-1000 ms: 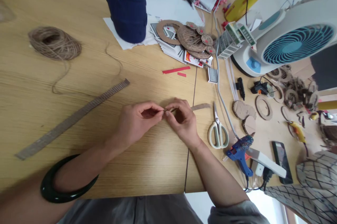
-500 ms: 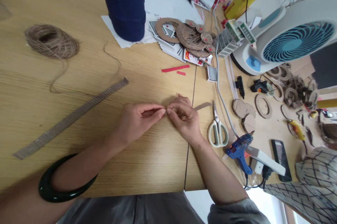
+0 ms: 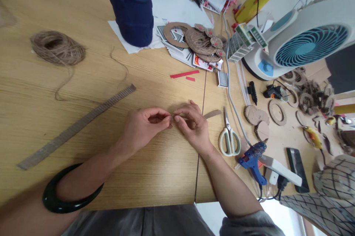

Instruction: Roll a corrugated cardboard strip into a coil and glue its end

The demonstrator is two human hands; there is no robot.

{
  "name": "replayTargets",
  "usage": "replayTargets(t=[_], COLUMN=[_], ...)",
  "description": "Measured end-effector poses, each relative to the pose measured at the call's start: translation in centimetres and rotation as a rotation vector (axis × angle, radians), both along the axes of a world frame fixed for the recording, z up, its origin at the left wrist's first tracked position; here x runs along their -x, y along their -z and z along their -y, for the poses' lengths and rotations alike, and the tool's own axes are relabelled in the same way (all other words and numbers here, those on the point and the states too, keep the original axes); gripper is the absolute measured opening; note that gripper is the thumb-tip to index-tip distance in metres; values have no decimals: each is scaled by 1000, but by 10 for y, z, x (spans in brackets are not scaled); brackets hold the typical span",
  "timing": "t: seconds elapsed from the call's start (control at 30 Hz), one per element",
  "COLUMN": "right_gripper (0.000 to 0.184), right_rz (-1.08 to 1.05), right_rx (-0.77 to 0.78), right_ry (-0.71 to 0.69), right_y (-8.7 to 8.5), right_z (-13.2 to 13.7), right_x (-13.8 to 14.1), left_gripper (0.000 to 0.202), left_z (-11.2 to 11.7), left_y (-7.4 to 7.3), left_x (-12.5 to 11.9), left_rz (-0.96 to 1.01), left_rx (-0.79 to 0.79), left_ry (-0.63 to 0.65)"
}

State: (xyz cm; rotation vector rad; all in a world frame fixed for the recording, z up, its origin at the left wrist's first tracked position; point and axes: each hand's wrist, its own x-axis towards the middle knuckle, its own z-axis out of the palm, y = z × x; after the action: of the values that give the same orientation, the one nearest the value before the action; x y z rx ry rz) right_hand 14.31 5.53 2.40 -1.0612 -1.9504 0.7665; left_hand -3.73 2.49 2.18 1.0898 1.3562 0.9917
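Over the table my left hand (image 3: 144,125) and my right hand (image 3: 192,127) meet fingertip to fingertip, both in a pinch. A short corrugated cardboard strip (image 3: 213,114) sticks out on the far side of my right hand, its other part hidden by the fingers. What lies between the fingertips is too small and covered to make out fully; it looks like that strip's end. A longer corrugated cardboard strip (image 3: 80,125) lies flat to the left of my left hand. Scissors (image 3: 229,138) with pale handles rest to the right of my right hand.
A twine ball (image 3: 57,48), a dark blue bottle (image 3: 129,14) and red paper strips (image 3: 184,74) lie beyond my hands. On the right are a blue glue gun (image 3: 253,160), a grey cable (image 3: 232,100), cardboard rings (image 3: 284,116), a fan (image 3: 307,40) and another person's checked sleeve (image 3: 335,177).
My fingertips have drawn slightly apart, the left hand shifting a little to the left and both keeping their pinch. The things on the table have stayed put, apart from a slight view shift.
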Motion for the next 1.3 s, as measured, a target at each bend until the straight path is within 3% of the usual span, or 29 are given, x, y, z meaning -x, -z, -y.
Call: replayTargets(t=[0.17, 0.53, 0.73, 1.1, 1.3], right_gripper=[4, 6, 8, 5, 6], right_rz=[25, -57, -73, -120, -137], right_rx=[-10, 57, 49, 90, 83], right_ry=[6, -26, -27, -20, -37], right_y=[3, 4, 5, 6, 7], right_z=[1, 2, 1, 2, 3], right_x=[0, 0, 0, 2, 3], left_gripper=[16, 16, 16, 12, 10], left_z=[0, 2, 3, 2, 3], left_y=[-6, 0, -1, -4, -4], left_x=[-1, -2, -4, -3, -3], left_rz=[64, 11, 88, 5, -42], left_rx=[-1, -103, -62, -91, -131], left_ry=[-71, -20, -23, -68, -23])
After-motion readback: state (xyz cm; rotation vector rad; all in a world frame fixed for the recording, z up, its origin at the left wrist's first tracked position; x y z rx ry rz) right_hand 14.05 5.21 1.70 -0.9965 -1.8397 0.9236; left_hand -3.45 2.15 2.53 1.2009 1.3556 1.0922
